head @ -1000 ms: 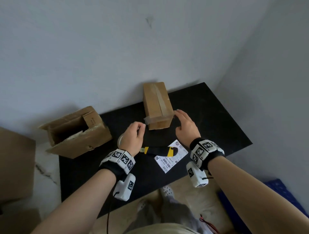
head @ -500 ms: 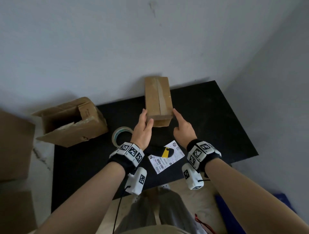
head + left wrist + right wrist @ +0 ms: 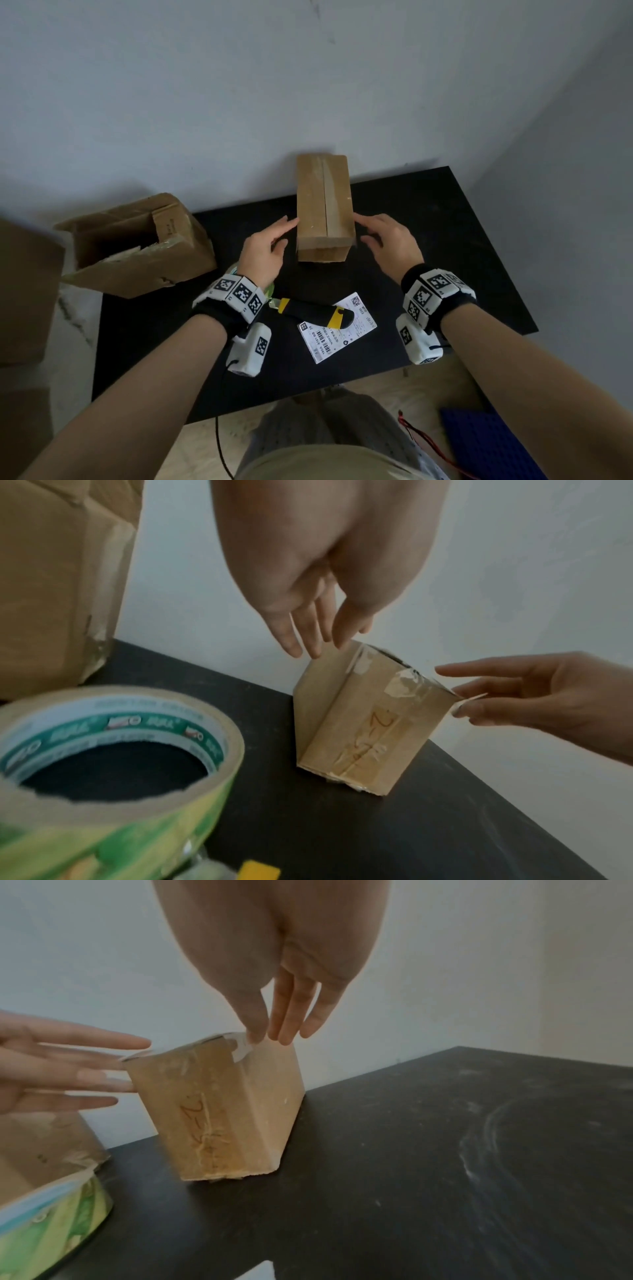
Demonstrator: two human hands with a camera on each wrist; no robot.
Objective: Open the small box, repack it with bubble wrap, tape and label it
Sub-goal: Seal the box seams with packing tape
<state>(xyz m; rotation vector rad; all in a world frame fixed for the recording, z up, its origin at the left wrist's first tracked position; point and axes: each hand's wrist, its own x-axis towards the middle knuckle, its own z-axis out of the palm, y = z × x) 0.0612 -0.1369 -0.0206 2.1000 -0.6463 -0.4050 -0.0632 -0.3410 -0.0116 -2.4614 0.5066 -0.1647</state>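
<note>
1. Small box (image 3: 323,205) standing upright on the black table (image 3: 445,240), near the wall, top seam taped.
2. Left hand (image 3: 263,248) open, straight fingers at the box's left side.
3. Right hand (image 3: 390,245) open, fingertips at the right top edge.
4. Tape roll (image 3: 113,764), label (image 3: 337,325) and utility knife (image 3: 313,311) lying nearer the person.

My black worktop (image 3: 445,240) carries the small box (image 3: 323,205) upright near its far edge, an open carton (image 3: 137,253) at the left, the tape roll (image 3: 113,764), and a yellow-black knife (image 3: 315,310) lying across the label (image 3: 337,325).
</note>
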